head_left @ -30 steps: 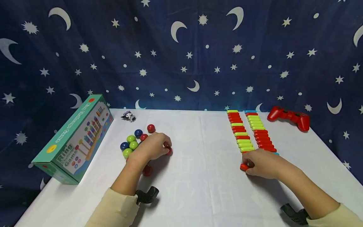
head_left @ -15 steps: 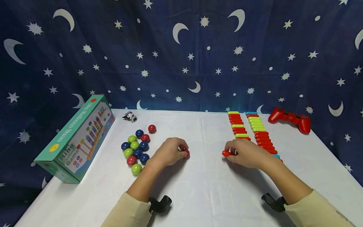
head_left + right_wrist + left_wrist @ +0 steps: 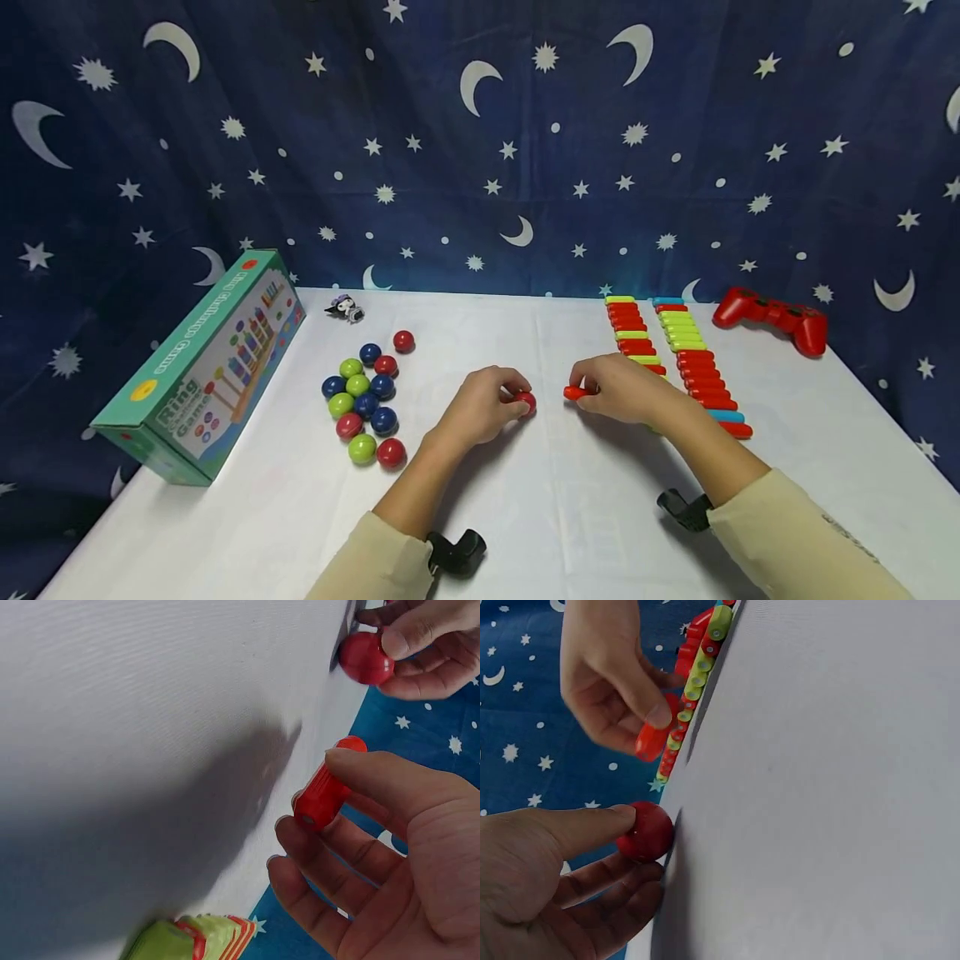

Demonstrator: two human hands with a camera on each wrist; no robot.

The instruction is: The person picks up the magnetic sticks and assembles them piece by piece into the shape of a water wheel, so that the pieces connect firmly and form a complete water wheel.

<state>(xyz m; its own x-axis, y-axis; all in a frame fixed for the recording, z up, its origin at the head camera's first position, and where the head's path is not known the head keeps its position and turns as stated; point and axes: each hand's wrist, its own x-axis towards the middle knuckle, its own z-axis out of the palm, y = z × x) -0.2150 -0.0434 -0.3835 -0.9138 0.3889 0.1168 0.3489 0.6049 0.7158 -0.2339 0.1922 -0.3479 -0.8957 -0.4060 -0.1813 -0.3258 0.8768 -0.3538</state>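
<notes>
Near the middle of the table, my left hand [image 3: 483,407] pinches a red ball [image 3: 646,832] between thumb and fingers. Facing it from the right, my right hand [image 3: 621,388] holds a red plastic peg [image 3: 324,791], its rounded end pointing toward the ball. A small gap separates ball and peg in the head view. Several red, green and blue balls [image 3: 365,406] lie in a cluster left of my left hand. Beyond and beside my right hand run two rows of red, green and blue pegs [image 3: 696,358]; my hand covers the near end of one row.
A green game box [image 3: 217,367] stands at the table's left edge. A small figurine [image 3: 344,308] sits at the back left, and a red game controller [image 3: 771,318] lies at the back right. A blue star-and-moon cloth [image 3: 420,125] hangs behind the white table [image 3: 555,517].
My left hand has carried the red ball rightward from beside the cluster. My right hand has brought the red peg leftward and away from the near end of the rows, so both hands are close together.
</notes>
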